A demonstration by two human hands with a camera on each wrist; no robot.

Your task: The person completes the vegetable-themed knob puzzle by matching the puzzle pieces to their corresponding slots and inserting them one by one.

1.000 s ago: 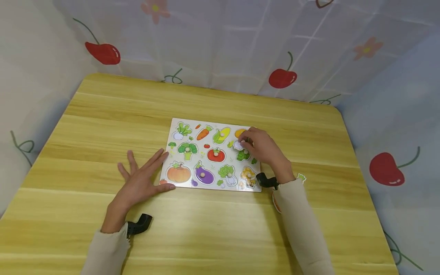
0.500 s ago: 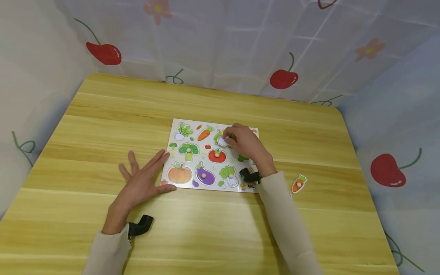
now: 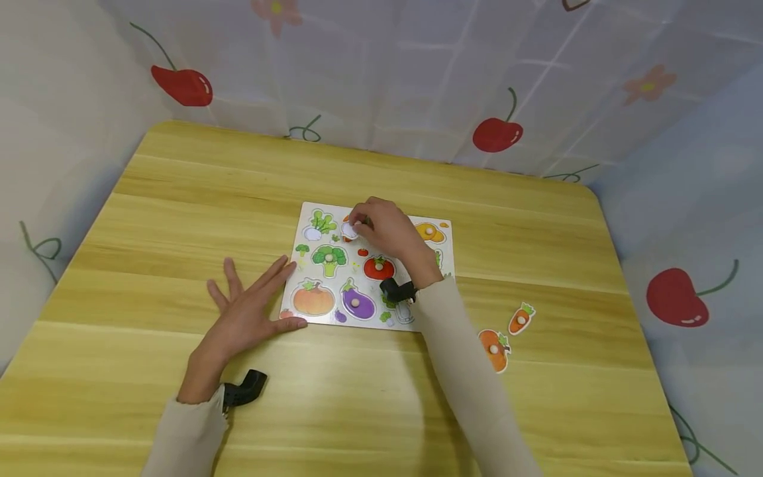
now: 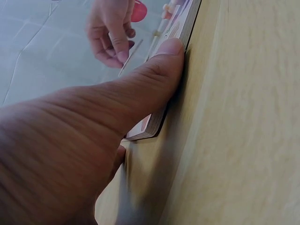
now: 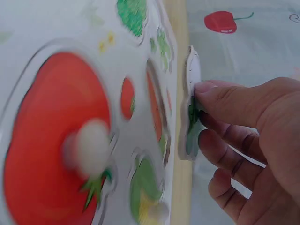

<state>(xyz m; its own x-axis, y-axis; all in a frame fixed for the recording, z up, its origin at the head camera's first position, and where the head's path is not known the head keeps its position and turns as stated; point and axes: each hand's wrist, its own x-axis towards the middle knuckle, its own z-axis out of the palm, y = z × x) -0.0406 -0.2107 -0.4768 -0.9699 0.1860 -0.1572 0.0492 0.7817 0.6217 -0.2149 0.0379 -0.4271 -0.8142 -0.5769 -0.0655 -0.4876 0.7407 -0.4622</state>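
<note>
My right hand (image 3: 387, 228) pinches a white-and-green turnip puzzle piece (image 5: 192, 105) by its knob, over the top row of the vegetable puzzle board (image 3: 369, 322). In the right wrist view the piece stands on edge, apart from the board, beside the carrot recess (image 5: 154, 103). A printed turnip recess (image 3: 316, 226) lies at the board's upper left corner. My left hand (image 3: 247, 315) is spread at the board's left side, its fingertips on the edge and its thumb on the lower left corner. Knobbed tomato (image 3: 379, 267), eggplant (image 3: 357, 305) and broccoli (image 3: 329, 258) pieces sit in the board.
A loose carrot piece (image 3: 521, 319) and a loose pumpkin piece (image 3: 495, 351) lie on the wooden table (image 3: 369, 411) right of the board. A printed curtain (image 3: 393, 79) hangs behind the table's far edge. The right sleeve (image 3: 471, 377) covers the board's lower right corner.
My right hand has carried the turnip piece leftward along the top row, from the right side to the carrot recess. The loose carrot and pumpkin have come into view. The left hand stays put.
</note>
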